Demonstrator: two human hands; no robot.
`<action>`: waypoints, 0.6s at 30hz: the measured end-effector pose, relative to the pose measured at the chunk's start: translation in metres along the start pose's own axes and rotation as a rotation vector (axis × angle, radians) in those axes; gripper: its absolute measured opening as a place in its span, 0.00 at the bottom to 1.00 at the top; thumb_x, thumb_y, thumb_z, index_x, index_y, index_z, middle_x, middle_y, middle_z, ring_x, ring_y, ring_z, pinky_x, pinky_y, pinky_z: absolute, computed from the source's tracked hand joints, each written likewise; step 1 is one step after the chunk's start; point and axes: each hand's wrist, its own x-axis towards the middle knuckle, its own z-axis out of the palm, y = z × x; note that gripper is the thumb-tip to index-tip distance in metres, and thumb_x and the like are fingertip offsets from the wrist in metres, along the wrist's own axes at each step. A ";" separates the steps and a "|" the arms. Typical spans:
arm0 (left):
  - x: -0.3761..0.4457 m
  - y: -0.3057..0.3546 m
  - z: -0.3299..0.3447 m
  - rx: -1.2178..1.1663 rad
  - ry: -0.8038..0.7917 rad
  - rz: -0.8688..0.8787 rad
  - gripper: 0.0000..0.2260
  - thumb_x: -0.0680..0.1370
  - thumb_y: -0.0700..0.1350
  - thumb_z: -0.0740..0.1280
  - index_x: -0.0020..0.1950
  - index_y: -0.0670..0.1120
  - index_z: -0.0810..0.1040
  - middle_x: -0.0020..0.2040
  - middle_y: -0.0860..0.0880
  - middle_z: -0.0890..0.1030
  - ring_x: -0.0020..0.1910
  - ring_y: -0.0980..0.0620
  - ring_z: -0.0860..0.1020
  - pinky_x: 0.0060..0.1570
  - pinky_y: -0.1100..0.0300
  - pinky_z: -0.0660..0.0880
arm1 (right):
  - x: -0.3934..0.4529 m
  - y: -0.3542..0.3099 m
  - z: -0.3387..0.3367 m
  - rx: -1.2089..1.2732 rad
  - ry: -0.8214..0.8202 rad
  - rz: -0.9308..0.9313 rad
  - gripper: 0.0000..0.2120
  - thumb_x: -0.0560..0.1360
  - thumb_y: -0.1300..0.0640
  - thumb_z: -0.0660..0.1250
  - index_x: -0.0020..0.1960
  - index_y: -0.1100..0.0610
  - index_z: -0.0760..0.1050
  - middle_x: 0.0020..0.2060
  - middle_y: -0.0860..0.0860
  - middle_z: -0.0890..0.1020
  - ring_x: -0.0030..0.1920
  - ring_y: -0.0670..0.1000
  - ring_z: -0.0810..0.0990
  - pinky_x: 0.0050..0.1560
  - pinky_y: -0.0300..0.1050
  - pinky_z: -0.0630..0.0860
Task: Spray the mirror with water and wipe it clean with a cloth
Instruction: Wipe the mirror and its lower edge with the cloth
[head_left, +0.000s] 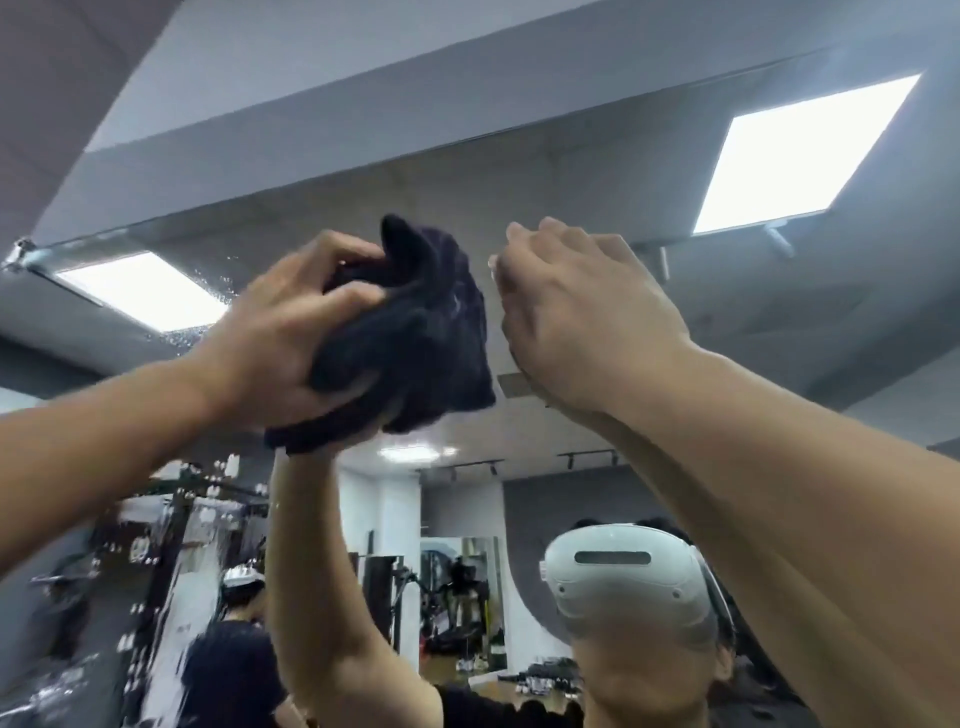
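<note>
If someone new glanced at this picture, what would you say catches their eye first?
Probably the bunched dark cloth at centre, gripped by the left hand high against the mirror. Beside it, the right hand is raised with fingers curled, apparently holding nothing. Water droplets speckle the glass at left, and a white headset shows in the reflection at lower right.

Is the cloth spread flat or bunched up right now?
Bunched up. The dark cloth sits crumpled in a wad, gripped by the left hand against the mirror, folds sticking out above the fingers.

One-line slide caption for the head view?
Left hand presses a dark cloth to the wet mirror; right hand raised beside it.
</note>
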 end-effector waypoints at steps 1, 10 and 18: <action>0.009 -0.018 -0.002 0.060 0.025 -0.063 0.21 0.75 0.54 0.69 0.65 0.46 0.75 0.64 0.39 0.72 0.59 0.37 0.77 0.57 0.43 0.76 | -0.001 0.000 0.000 -0.011 0.001 -0.012 0.19 0.84 0.49 0.49 0.71 0.52 0.68 0.75 0.51 0.68 0.76 0.54 0.63 0.74 0.51 0.58; 0.090 -0.085 0.012 0.488 0.125 -0.865 0.21 0.79 0.54 0.64 0.68 0.49 0.64 0.71 0.36 0.64 0.67 0.31 0.68 0.63 0.35 0.70 | -0.002 0.000 0.002 -0.028 0.037 -0.006 0.15 0.83 0.50 0.52 0.66 0.53 0.70 0.65 0.49 0.74 0.68 0.52 0.69 0.68 0.49 0.62; -0.005 -0.041 0.000 0.350 0.141 -0.418 0.24 0.73 0.56 0.63 0.66 0.48 0.71 0.63 0.35 0.70 0.58 0.33 0.73 0.55 0.38 0.73 | 0.010 -0.021 -0.005 -0.071 0.086 0.092 0.05 0.81 0.52 0.56 0.49 0.52 0.68 0.46 0.50 0.73 0.46 0.53 0.66 0.56 0.55 0.64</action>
